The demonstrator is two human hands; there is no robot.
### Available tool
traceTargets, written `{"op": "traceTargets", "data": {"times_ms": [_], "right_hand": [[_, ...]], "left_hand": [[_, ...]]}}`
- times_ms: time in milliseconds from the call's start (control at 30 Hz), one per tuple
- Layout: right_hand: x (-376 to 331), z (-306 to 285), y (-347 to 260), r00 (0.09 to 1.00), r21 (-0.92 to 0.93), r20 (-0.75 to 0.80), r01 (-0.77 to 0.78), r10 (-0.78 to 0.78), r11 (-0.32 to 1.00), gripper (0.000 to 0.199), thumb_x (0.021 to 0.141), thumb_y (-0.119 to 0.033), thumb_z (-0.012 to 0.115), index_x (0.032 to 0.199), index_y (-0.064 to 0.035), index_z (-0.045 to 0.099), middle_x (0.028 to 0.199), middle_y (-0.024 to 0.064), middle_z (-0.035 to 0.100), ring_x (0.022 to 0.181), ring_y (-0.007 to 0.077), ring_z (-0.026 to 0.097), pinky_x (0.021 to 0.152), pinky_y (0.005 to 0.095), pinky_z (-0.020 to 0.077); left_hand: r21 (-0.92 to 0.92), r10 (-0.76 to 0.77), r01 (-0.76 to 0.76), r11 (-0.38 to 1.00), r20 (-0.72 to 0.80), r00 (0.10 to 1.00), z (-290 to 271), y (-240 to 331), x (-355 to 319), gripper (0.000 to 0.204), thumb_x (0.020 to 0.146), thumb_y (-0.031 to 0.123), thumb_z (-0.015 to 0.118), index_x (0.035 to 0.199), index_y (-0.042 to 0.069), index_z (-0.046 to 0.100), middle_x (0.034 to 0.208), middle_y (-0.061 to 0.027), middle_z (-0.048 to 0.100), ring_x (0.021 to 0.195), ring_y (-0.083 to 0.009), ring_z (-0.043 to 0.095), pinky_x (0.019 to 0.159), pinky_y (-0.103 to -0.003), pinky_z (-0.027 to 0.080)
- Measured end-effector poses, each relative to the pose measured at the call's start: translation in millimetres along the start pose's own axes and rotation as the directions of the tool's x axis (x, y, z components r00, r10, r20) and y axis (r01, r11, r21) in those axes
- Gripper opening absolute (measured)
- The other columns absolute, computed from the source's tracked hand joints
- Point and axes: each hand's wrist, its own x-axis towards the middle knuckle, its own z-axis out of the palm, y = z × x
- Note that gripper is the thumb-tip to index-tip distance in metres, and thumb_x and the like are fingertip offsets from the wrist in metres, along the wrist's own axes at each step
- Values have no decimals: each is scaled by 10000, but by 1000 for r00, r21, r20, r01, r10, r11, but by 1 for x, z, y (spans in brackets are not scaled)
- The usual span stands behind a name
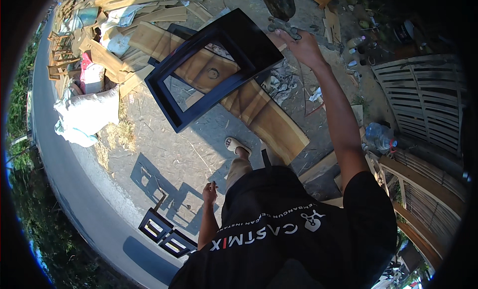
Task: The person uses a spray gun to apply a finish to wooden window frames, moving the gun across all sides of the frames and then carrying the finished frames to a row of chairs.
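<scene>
My right hand (303, 47) is closed around a grey metal spray gun (283, 27), held out at the upper right corner of a black panel. A dark cup (278, 4) shows just above the gun; I cannot tell whether it is joined to it. The glossy black panel (259, 42) has a rectangular opening with a stepped border, and sits tilted over a broad wooden plank (274, 122). My left hand (210, 193) hangs low beside my leg, apart from the panel, with nothing visible in it and its fingers loosely apart.
Two smaller black frames (167, 233) stand at the lower left near the road (64, 154). Scrap boards (164, 12) and white sacks (87, 117) lie at the far left. On the right are a slatted panel (423, 97) and a clear plastic bottle (379, 136).
</scene>
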Motion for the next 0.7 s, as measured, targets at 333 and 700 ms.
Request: {"op": "traceTargets", "data": {"times_ms": [333, 700], "right_hand": [[42, 18, 2, 998, -17, 34, 57, -57, 998, 674, 873, -693, 653, 1078, -61, 770, 940, 233, 749, 937, 397, 728, 886, 451, 548], [-173, 24, 68, 966, 82, -255, -28, 48, 996, 342, 960, -341, 722, 986, 0, 724, 669, 137, 670, 601, 224, 637, 632, 375, 522]], "left_hand": [[-112, -159, 160, 981, 16, 987, 18, 8, -50, 454, 1031, 457, 569, 1020, 19, 689, 834, -119, 758, 495, -159, 599, 502, -336, 470], [-53, 38, -37, 998, 12, 999, -13, -58, 19, 444, 1037, 455, 562, 1010, 35, 701, 838, -108, 764, 609, -179, 675, 523, -343, 486]]}}
